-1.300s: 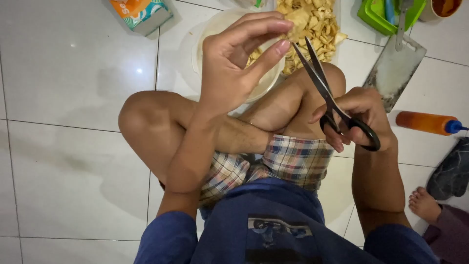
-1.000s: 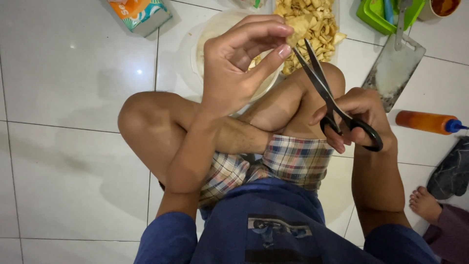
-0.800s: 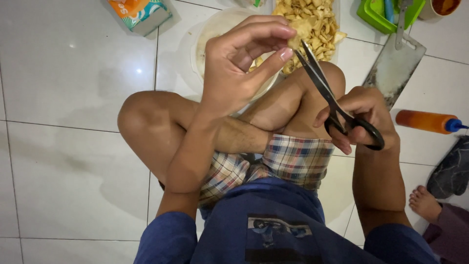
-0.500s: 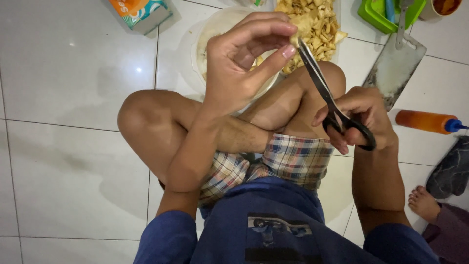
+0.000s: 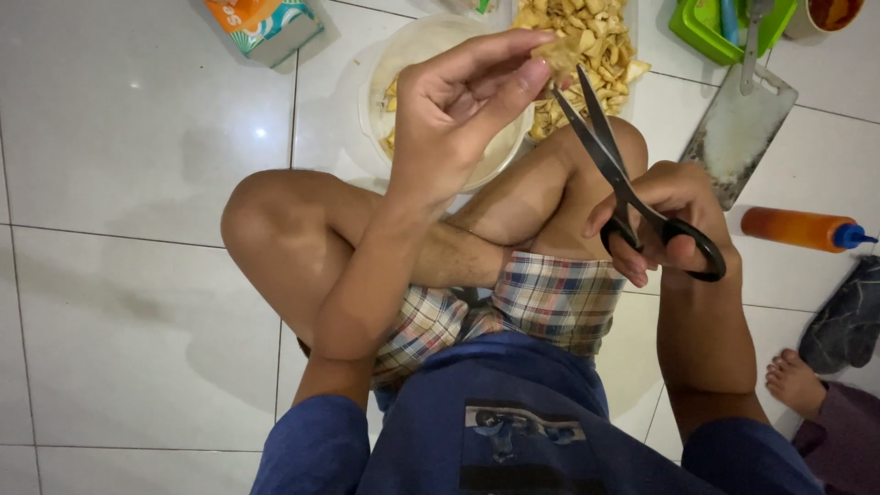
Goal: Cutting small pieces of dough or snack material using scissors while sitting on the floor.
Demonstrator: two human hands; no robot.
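Floor, white tiles (image 5: 119, 302), person seated cross-legged, blue shirt, plaid shorts. Top left: tissue box (image 5: 264, 26), orange/teal, partly cut off by frame edge. Next, upper centre: pale round bowl (image 5: 403, 64) on floor, a few yellow pieces inside, mostly hidden behind the raised hand. Left hand (image 5: 454, 115) up over the bowl, fingers curled, thumb and fingertips pinching a small tan piece (image 5: 557, 53) at its top right. Just behind: heap of cut yellow-tan pieces (image 5: 587, 37), container under it not clear. Scissors (image 5: 632, 188), black handles, blades parted in a narrow V, tips up close to the pinched piece; whether they touch it cannot be told. Right hand (image 5: 674, 215) closed round the scissor handles, fingers through the loops, resting near the right knee. Top right: green tray (image 5: 724, 23) w/ utensil handles in it, cup w/ reddish contents beside it at frame edge. Cleaver (image 5: 738, 133) flat on tile, broad blade, handle pointing up toward the tray. Right of that: orange squeeze bottle (image 5: 802, 229), blue cap, lying on its side. Far right: dark cloth (image 5: 848, 312), and below it another person's bare foot (image 5: 797, 380).
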